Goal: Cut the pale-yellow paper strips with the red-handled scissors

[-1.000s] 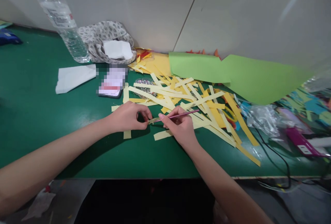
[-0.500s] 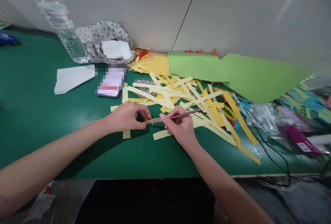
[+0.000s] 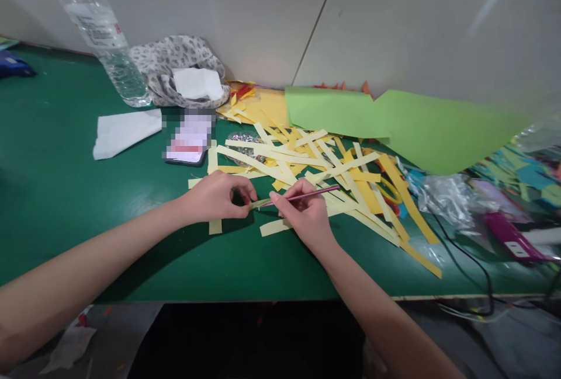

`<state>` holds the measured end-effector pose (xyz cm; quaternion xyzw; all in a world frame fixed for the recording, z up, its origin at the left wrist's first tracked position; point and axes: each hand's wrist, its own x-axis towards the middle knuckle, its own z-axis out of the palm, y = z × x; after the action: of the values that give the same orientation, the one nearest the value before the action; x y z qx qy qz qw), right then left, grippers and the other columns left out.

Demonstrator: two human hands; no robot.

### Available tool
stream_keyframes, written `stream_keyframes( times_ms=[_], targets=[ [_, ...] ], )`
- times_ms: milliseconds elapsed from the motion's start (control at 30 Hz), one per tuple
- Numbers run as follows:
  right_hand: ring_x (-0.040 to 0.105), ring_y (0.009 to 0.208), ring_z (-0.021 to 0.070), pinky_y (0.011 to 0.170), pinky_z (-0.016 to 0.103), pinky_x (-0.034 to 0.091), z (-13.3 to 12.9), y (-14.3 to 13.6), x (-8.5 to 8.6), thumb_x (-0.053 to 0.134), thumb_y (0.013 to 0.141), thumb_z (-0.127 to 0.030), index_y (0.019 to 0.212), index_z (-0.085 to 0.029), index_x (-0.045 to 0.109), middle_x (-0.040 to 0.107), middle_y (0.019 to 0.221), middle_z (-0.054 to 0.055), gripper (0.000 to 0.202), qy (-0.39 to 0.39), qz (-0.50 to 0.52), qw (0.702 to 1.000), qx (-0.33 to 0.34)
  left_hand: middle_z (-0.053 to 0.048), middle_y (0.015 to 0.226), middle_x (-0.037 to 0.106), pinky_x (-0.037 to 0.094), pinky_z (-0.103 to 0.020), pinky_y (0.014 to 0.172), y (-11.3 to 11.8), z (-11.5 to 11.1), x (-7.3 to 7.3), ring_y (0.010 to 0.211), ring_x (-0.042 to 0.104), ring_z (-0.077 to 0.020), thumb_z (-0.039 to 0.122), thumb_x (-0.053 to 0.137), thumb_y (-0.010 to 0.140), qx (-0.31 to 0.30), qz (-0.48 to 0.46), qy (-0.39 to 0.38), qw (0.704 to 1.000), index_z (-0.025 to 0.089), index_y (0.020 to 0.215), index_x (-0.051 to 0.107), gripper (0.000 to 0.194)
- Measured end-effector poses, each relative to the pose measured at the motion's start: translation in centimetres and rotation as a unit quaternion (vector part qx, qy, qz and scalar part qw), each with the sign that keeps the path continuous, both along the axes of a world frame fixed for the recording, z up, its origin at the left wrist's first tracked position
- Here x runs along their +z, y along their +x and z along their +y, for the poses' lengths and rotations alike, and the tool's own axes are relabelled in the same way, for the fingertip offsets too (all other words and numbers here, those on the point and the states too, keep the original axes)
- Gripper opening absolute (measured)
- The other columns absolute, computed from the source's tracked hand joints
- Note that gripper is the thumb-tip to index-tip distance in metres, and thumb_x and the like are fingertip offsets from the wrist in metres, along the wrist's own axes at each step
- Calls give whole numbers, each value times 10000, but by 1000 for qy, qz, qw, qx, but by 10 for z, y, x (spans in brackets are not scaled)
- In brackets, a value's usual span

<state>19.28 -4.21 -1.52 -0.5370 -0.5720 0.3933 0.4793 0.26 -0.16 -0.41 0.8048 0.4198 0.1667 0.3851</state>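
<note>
Between my two hands runs a small, thin greenish-yellow piece (image 3: 262,202), which looks like a paper strip. My left hand (image 3: 219,197) pinches its left end between thumb and fingertips. A thin dark pink stick (image 3: 322,190) is held in my right hand (image 3: 307,212), its tip pointing left beside the small piece. Pale yellow paper strips (image 3: 368,221) lie loosely under and beyond my right hand. Another pale strip (image 3: 215,226) passes beneath my left hand, and a short one (image 3: 274,228) rests between the hands near the front.
Behind are a phone (image 3: 188,139), a folded white tissue (image 3: 125,134), a clear bottle (image 3: 103,34) and a spotted cloth bag (image 3: 179,52). Large green sheets (image 3: 421,128) lie against the wall. To the right are crumpled plastic (image 3: 442,195), a magenta device (image 3: 508,236) and black cables (image 3: 471,253).
</note>
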Motion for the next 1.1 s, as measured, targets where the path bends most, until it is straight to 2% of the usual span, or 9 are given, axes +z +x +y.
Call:
stream_keyframes(
  times_ms=[267,567,833,1100],
  targets=[
    [410,452,74,447,229,345,2,2,-5,683,690,-297,577,-211,432,410,511,-70,289,20,20,1000,11,0,763,704,386,-204,495,1,-3,8,521,536,-85,188,600,636,0,1,-9,1000,191,815,654,188],
    [433,457,78,438,219,345,-1,-1,1,690,684,-354,595,-208,439,454,508,-63,303,13,-2,1000,-7,3,758,703,387,-197,496,0,0,-1,515,534,-83,202,615,633,4,-1,7,1000,194,810,660,184],
    [434,456,78,469,231,368,1,3,-2,676,702,-288,590,-207,433,436,502,-72,279,21,-2,1000,6,-1,760,703,375,-197,480,1,-3,5,492,511,-75,199,606,638,7,0,2,1000,191,814,655,183],
    [444,455,73,444,215,356,1,2,-1,689,696,-313,599,-201,450,455,510,-67,281,32,-4,999,-4,7,758,700,376,-198,481,1,-1,1,492,515,-74,213,612,638,6,2,-5,1000,198,812,656,180]
  ],
)
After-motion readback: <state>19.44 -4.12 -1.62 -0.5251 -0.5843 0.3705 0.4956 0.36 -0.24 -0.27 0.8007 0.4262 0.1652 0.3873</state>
